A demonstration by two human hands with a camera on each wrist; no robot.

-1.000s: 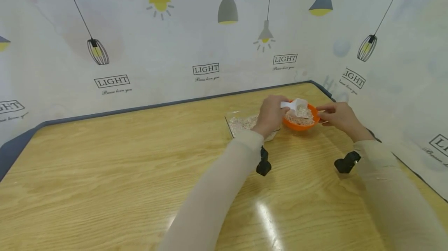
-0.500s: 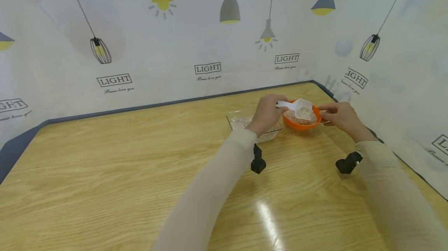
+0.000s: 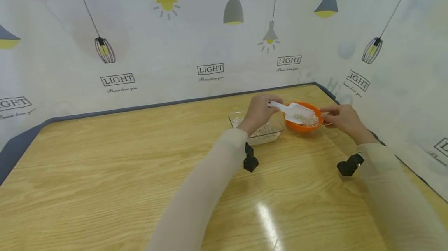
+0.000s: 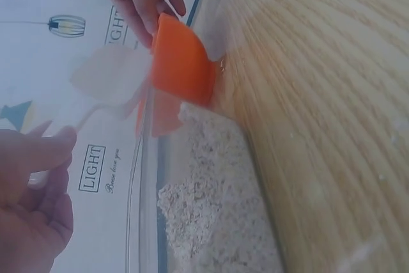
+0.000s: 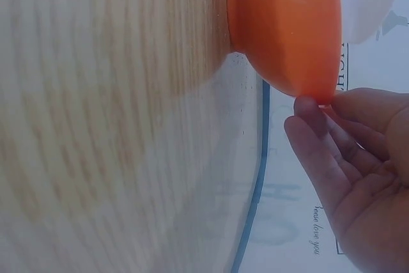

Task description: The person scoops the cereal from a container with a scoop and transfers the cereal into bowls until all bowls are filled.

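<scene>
My left hand (image 3: 259, 112) grips the handle of a white scoop (image 3: 293, 112), whose blade is over an orange bowl (image 3: 301, 128). Pale flakes (image 3: 308, 119) lie at the scoop's front edge and in the bowl. The bowl's rim is pinched between thumb and fingers of my right hand (image 3: 345, 120); in the right wrist view the thumb (image 5: 370, 103) is on the rim and the bowl (image 5: 287, 30) stands on the table. Under my left forearm is a clear rectangular container (image 3: 264, 140), partly hidden by that hand, with more flakes (image 4: 211, 202) inside.
The wooden table (image 3: 122, 173) has a dark edge along the back and right. Just behind it is a white backdrop (image 3: 182, 33) printed with lamps, which also runs along the right side. A black wrist camera (image 3: 250, 159) sits under the left sleeve, and another (image 3: 350, 164) by the right.
My left hand has moved left, drawing the scoop's handle back and turning its blade, which now shows less flakes. My right hand keeps its pinch on the bowl. The view has shifted slightly.
</scene>
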